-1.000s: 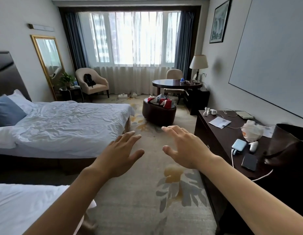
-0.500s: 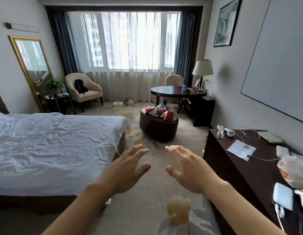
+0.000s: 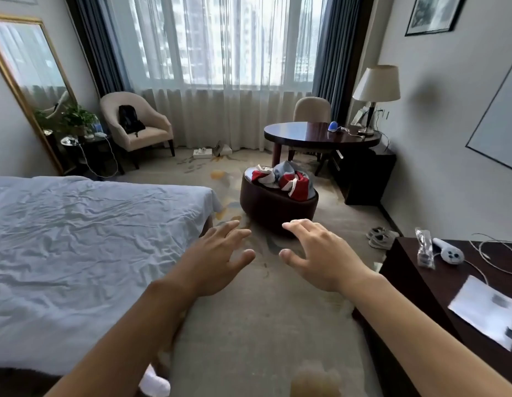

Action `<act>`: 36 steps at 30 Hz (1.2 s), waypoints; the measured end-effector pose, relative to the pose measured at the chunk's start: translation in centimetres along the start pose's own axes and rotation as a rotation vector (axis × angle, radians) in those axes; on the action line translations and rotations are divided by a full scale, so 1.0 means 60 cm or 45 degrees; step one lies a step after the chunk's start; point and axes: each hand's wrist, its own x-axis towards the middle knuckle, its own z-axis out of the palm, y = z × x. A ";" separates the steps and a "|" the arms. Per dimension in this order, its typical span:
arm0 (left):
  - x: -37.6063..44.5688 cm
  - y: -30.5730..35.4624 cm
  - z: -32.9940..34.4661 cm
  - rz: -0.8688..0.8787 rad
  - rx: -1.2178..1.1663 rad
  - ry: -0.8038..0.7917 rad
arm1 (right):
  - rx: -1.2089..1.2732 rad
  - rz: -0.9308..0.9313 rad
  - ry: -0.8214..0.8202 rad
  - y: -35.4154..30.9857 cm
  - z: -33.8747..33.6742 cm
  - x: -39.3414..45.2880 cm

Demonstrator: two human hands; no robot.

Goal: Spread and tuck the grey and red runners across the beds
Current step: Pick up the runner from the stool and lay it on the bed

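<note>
Two bare hands reach forward over the carpet, the left hand (image 3: 217,257) and the right hand (image 3: 317,253) both spread wide and holding nothing. Beyond them, on the dark round ottoman (image 3: 277,206), lies the bundle of grey and red runners (image 3: 283,177), still crumpled (how many pieces are in it cannot be told). Left of the ottoman is the bed (image 3: 85,239), its white sheet wrinkled and bare of any runner.

By my reading the step in hand is the fetch: nothing is spread or tucked yet. Next the hands must close the gap to the ottoman, take hold of the bundle and sort one runner free before carrying it to the bed.

Only one bed shows, cut off at the left edge, with its head end out of view; any second bed is unseen.
</note>
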 end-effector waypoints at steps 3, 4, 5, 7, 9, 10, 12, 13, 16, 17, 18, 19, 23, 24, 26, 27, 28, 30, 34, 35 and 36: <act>0.139 -0.062 0.014 0.039 0.003 -0.014 | -0.021 0.009 0.004 0.055 0.029 0.133; 0.186 -0.082 0.017 0.047 -0.002 -0.034 | -0.018 0.020 -0.003 0.072 0.035 0.176; 0.231 -0.099 0.018 0.053 -0.017 -0.051 | -0.006 0.035 -0.009 0.089 0.037 0.216; 0.327 -0.127 0.012 0.084 -0.036 -0.053 | 0.003 0.041 -0.003 0.124 0.040 0.299; 0.423 -0.150 0.006 0.123 -0.040 -0.048 | 0.014 0.046 0.022 0.161 0.037 0.378; 0.467 -0.159 0.002 0.139 -0.035 -0.046 | 0.020 0.057 0.028 0.181 0.036 0.413; 0.548 -0.176 0.000 0.181 -0.029 -0.032 | 0.020 0.073 0.028 0.223 0.036 0.474; 0.593 -0.185 0.000 0.213 -0.018 -0.025 | 0.013 0.075 0.036 0.250 0.038 0.509; 0.741 -0.209 0.012 0.319 0.082 -0.040 | 0.009 0.076 0.068 0.336 0.047 0.628; 0.794 -0.218 0.017 0.346 0.123 -0.041 | 0.007 0.071 0.080 0.368 0.053 0.671; 0.845 -0.226 0.022 0.359 0.151 -0.037 | 0.008 0.063 0.087 0.400 0.059 0.715; 0.893 -0.233 0.027 0.356 0.160 -0.038 | 0.018 0.058 0.087 0.430 0.065 0.756; 1.072 -0.270 0.050 0.304 0.132 -0.098 | 0.051 0.074 0.035 0.540 0.088 0.907; 1.115 -0.281 0.055 0.297 0.127 -0.103 | 0.050 0.076 0.024 0.566 0.093 0.944; 1.193 -0.304 0.061 0.264 0.118 -0.106 | 0.052 0.097 0.002 0.613 0.099 1.014; 1.230 -0.316 0.064 0.248 0.110 -0.110 | 0.056 0.109 -0.012 0.636 0.104 1.047; 1.268 -0.329 0.069 0.237 0.104 -0.116 | 0.057 0.116 -0.023 0.659 0.111 1.081; 1.353 -0.358 0.086 0.231 0.100 -0.130 | 0.051 0.126 -0.041 0.706 0.131 1.154; 1.526 -0.425 0.137 0.254 0.108 -0.163 | 0.027 0.181 -0.064 0.794 0.185 1.300; 1.570 -0.444 0.150 0.256 0.102 -0.178 | 0.032 0.208 -0.072 0.814 0.198 1.335; 1.611 -0.462 0.163 0.255 0.089 -0.202 | 0.041 0.233 -0.089 0.833 0.210 1.368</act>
